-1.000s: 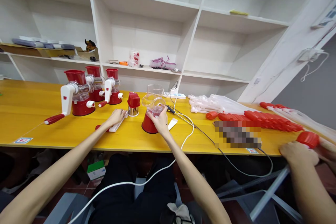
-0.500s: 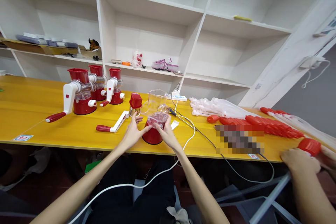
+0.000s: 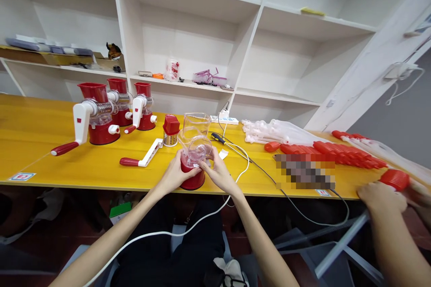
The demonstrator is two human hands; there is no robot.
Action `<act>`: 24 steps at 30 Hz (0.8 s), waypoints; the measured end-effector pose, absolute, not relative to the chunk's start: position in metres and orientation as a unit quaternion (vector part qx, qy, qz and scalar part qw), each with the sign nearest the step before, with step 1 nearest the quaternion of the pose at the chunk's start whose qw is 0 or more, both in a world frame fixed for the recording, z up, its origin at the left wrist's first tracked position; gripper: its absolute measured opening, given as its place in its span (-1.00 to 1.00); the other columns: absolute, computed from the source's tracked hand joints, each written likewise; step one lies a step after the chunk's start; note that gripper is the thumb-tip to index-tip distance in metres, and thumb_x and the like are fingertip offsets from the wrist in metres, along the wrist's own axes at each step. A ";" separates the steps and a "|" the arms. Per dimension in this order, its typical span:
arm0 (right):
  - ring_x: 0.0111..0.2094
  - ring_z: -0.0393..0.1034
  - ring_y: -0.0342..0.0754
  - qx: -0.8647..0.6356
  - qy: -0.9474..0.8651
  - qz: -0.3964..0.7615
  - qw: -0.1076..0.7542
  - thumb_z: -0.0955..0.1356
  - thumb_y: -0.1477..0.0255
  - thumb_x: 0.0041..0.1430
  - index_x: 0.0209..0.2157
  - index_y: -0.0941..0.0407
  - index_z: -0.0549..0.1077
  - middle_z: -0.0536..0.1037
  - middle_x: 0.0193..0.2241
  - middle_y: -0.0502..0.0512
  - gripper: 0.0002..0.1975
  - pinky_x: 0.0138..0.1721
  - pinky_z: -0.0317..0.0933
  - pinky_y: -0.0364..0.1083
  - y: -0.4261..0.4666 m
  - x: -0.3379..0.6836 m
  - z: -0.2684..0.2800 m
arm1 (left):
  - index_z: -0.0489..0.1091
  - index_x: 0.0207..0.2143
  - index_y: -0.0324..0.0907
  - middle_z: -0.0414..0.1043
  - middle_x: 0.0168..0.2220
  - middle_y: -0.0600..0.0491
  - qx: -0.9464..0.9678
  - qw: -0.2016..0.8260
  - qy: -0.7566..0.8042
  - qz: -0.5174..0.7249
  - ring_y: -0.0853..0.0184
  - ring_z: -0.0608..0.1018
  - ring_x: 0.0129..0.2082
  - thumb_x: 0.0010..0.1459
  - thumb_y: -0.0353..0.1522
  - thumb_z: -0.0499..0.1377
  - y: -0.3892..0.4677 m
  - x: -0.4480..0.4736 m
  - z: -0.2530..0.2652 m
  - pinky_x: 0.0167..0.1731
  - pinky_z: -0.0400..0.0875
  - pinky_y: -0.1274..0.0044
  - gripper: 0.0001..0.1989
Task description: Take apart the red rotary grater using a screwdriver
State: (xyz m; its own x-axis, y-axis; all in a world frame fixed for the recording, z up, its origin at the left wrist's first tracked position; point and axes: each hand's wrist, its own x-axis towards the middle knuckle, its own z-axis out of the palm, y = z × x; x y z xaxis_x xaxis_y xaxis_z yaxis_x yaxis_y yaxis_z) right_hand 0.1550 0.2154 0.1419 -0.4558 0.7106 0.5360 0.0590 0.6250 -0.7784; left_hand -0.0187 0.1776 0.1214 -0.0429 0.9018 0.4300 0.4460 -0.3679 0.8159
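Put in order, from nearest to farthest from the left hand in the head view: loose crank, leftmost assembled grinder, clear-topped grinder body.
From the left hand:
1. Clear-topped grinder body: in front, held between both hands.
2. Loose crank: lying on the table, to the left.
3. Leftmost assembled grinder: farther left and back.

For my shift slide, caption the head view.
Left hand and right hand hold a clear, red-based grater near a loose crank.
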 end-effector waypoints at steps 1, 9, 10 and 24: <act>0.19 0.34 0.01 -0.246 -0.771 0.360 0.464 0.38 0.18 0.22 0.19 0.09 0.16 0.35 0.19 0.28 -0.40 0.25 0.26 0.07 0.215 0.155 0.142 | 0.23 -0.05 -0.13 0.50 -0.05 -0.07 0.653 0.218 0.517 0.509 0.12 0.56 -0.05 0.03 -0.02 0.33 0.178 -0.019 0.120 -0.05 0.42 0.36 -0.42; 0.24 0.28 0.12 -0.312 -0.713 0.322 0.539 0.49 0.09 0.02 0.23 0.09 0.09 0.27 0.24 0.35 -0.14 0.31 0.17 0.17 0.203 0.131 0.155 | 0.22 -0.10 -0.14 0.49 -0.15 -0.05 0.634 0.209 0.530 0.523 0.10 0.57 -0.13 -0.04 -0.11 0.35 0.179 -0.015 0.114 -0.15 0.44 0.35 -0.45; 0.24 0.28 0.15 -0.335 -0.707 0.294 0.549 0.49 0.09 0.00 0.20 0.11 0.14 0.30 0.21 0.35 -0.17 0.30 0.17 0.19 0.201 0.126 0.157 | 0.21 -0.10 -0.14 0.49 -0.13 -0.07 0.633 0.212 0.526 0.527 0.09 0.57 -0.11 -0.04 -0.13 0.35 0.180 -0.015 0.114 -0.13 0.44 0.34 -0.45; -0.14 0.56 0.05 -0.309 -0.704 0.277 0.577 0.52 0.22 -0.14 -0.06 0.09 0.28 0.58 -0.13 0.18 -0.38 -0.05 0.45 0.05 0.220 0.131 0.163 | 0.23 0.04 -0.12 0.49 0.02 -0.07 0.634 0.246 0.535 0.501 0.05 0.54 0.05 -0.10 -0.10 0.41 0.184 -0.021 0.116 0.08 0.40 0.22 -0.30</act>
